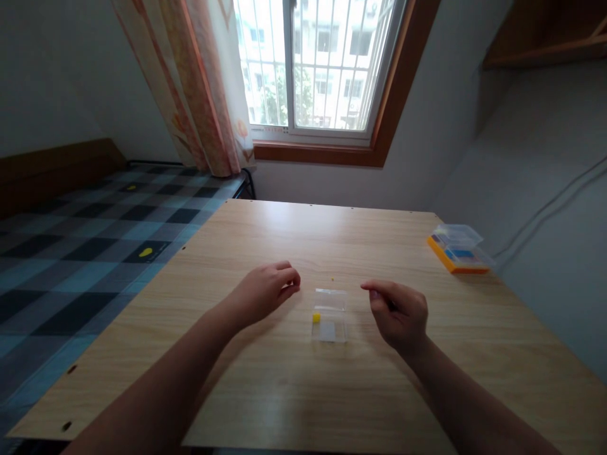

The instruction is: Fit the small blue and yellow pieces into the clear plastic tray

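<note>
A small clear plastic box [339,328] lies on the wooden table with its transparent lid [331,300] folded back on the far side. Inside its left part is a yellow piece [316,318], beside a whitish rectangle [327,331]. Just beyond the lid lies a tiny yellow bit [332,279]. My left hand [277,285] is left of the lid, fingers curled together; whether anything is between them is too small to tell. To the right of the box, my right hand [399,311] is closed with the index finger bent forward, and its fingertips show no clear object.
An orange-based case [455,262] with a clear lid stands at the table's right edge [535,316]. A bed with a checked cover [156,215] is at the left. Behind the table are a window and a curtain [203,95].
</note>
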The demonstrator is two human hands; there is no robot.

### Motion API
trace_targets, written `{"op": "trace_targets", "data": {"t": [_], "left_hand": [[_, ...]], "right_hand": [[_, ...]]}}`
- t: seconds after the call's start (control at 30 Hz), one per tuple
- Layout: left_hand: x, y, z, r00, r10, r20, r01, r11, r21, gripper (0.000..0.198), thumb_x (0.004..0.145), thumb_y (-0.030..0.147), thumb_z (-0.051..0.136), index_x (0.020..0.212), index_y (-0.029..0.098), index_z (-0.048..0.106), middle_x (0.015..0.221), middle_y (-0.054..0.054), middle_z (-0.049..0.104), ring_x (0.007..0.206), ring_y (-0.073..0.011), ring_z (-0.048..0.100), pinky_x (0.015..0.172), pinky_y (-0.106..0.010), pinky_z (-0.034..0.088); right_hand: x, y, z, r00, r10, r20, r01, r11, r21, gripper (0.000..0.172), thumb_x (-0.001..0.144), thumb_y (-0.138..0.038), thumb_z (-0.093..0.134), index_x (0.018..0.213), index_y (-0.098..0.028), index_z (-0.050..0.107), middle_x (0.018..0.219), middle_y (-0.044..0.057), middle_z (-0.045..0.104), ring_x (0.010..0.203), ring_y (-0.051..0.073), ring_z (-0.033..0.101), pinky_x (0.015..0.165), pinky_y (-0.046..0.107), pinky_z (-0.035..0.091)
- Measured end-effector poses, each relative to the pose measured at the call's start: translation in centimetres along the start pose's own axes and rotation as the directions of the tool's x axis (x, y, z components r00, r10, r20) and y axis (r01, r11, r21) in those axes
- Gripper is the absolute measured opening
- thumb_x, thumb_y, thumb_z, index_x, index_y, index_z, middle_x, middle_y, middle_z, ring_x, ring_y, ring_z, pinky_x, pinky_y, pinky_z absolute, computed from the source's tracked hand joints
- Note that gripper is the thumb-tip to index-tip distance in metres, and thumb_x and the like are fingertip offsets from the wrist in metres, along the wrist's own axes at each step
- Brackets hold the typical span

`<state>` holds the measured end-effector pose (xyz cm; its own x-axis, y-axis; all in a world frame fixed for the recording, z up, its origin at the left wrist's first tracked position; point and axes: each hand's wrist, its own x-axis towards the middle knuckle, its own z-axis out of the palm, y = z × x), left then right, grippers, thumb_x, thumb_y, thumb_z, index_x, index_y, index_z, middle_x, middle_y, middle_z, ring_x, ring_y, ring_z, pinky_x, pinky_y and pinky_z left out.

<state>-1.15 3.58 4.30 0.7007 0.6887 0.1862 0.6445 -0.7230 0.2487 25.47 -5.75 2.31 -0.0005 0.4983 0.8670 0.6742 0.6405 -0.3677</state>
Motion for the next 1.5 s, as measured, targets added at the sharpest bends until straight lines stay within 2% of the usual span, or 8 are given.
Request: {"op": "trace_targets", "data": {"t": [0.13,0.33,0.6,0.93,1.07,1.2,1.27,1.5], "left_hand": [[-0.5,3.2,-1.0,0.989,0.107,0.101,-0.091,0.984,-0.152,0.010,0.097,0.020,0.063,0.092,0.021,0.071,0.092,0.000,0.073,0.079,-0.0146,0.065,0.069,-0.024,0.043],[0.0,6.6,2.3,0.947,0.173,0.270,-0.161,0.985,-0.065,0.014,0.093,0.018,0.065,0.083,0.020,0.073,0.084,-0.002,0.074,0.073,-0.0173,0.065,0.064,-0.026,0.041],[0.9,7.0,3.3,0.940,0.117,0.320,-0.146,0.987,0.068,0.017,0.088,0.011,0.062,0.079,0.017,0.075,0.084,-0.008,0.076,0.073,-0.0228,0.069,0.064,-0.030,0.048],[0.1,5.8,1.9,0.955,0.106,0.278,-0.080,0.991,-0.104,0.016,0.089,0.018,0.069,0.096,0.027,0.080,0.095,-0.001,0.079,0.085,-0.0196,0.072,0.073,-0.027,0.048],[-0.5,4.3,0.4,0.942,0.182,0.284,-0.146,0.979,-0.142,0.016,0.091,0.028,0.070,0.105,0.028,0.078,0.095,-0.001,0.079,0.083,-0.0196,0.072,0.070,-0.027,0.046],[-0.6,3.7,0.4,0.946,0.176,0.271,-0.154,0.983,-0.102,0.034,0.087,0.035,0.076,0.120,0.027,0.073,0.102,-0.003,0.078,0.084,-0.0223,0.073,0.069,-0.028,0.046],[-0.5,3.8,0.7,0.949,0.169,0.267,-0.148,0.984,-0.098,0.042,0.085,0.039,0.077,0.125,0.027,0.071,0.096,-0.003,0.077,0.080,-0.0220,0.072,0.067,-0.028,0.046],[-0.4,3.7,1.3,0.954,0.123,0.274,-0.106,0.991,-0.077,0.051,0.081,0.044,0.078,0.129,0.027,0.069,0.091,-0.002,0.075,0.081,-0.0229,0.071,0.066,-0.029,0.045]], "right_hand": [[0.2,-0.4,0.0,1.000,-0.013,0.015,0.013,1.000,0.014,0.017,0.088,-0.009,0.058,0.089,-0.020,0.072,0.060,-0.005,0.062,0.045,0.006,0.050,0.049,0.018,0.041],[0.4,-1.3,0.1,0.986,-0.104,0.134,0.090,0.991,0.103,0.020,0.090,-0.009,0.056,0.096,-0.020,0.071,0.061,-0.004,0.064,0.049,0.009,0.054,0.052,0.021,0.044],[0.4,-1.6,0.3,0.975,-0.140,0.175,0.113,0.982,0.153,0.020,0.090,-0.007,0.058,0.099,-0.019,0.071,0.060,-0.003,0.061,0.050,0.009,0.052,0.052,0.023,0.039],[0.4,-0.7,-0.1,0.949,-0.106,0.298,0.071,0.989,0.126,0.020,0.093,-0.013,0.055,0.099,-0.019,0.072,0.065,-0.002,0.067,0.051,0.009,0.054,0.054,0.022,0.040],[0.3,-0.1,-0.3,0.859,-0.077,0.506,0.009,0.991,0.135,0.020,0.087,-0.014,0.056,0.093,-0.019,0.075,0.069,-0.001,0.071,0.053,0.010,0.057,0.055,0.022,0.040],[0.0,0.1,0.1,0.614,0.019,0.789,-0.072,0.997,0.032,0.022,0.078,-0.011,0.059,0.084,-0.022,0.078,0.072,0.000,0.075,0.058,0.012,0.063,0.059,0.023,0.041],[-0.1,0.0,0.3,0.533,0.039,0.845,-0.077,0.997,0.003,0.024,0.076,-0.009,0.059,0.082,-0.023,0.078,0.074,0.000,0.076,0.061,0.013,0.064,0.060,0.023,0.041],[-0.7,0.2,0.5,0.533,0.039,0.845,-0.107,0.994,0.022,0.030,0.078,-0.009,0.059,0.090,-0.026,0.080,0.078,-0.001,0.077,0.062,0.012,0.064,0.062,0.022,0.041]]}}
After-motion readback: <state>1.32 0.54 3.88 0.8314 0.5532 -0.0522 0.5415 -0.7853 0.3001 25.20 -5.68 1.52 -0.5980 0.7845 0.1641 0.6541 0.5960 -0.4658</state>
